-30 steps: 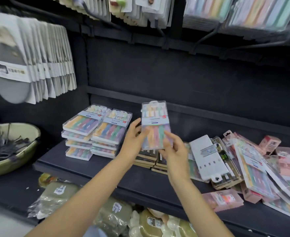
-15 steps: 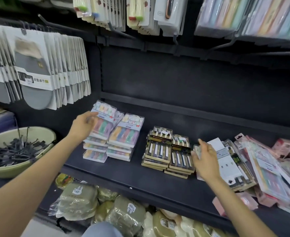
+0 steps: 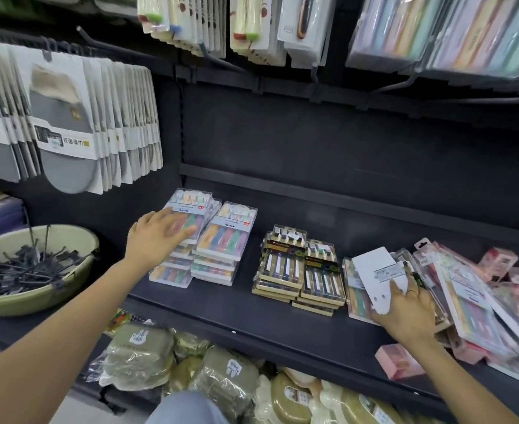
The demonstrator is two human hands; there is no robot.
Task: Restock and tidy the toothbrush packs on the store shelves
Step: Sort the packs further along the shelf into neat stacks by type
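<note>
The left hand (image 3: 157, 237) lay flat, fingers straight and loosely spread, pressing the top pack (image 3: 190, 215) of the far-left stack (image 3: 172, 264). That pack sat a little askew on those below, and a second stack (image 3: 221, 249) stood touching it on the right. The right hand (image 3: 405, 307) had its fingers curled round the near end of a white pack (image 3: 374, 270), lying on the loose pile (image 3: 466, 301) at the right of the shelf (image 3: 252, 316). Between the hands stood two dark stacks (image 3: 301, 270).

The packs looked light, stiff and smooth, clear plastic shells that would probably slide over each other easily. Pinching one by its long edges, or thumb on top and fingers beneath, seemed safest; squaring a stack called for flat palms on the sides.
</note>
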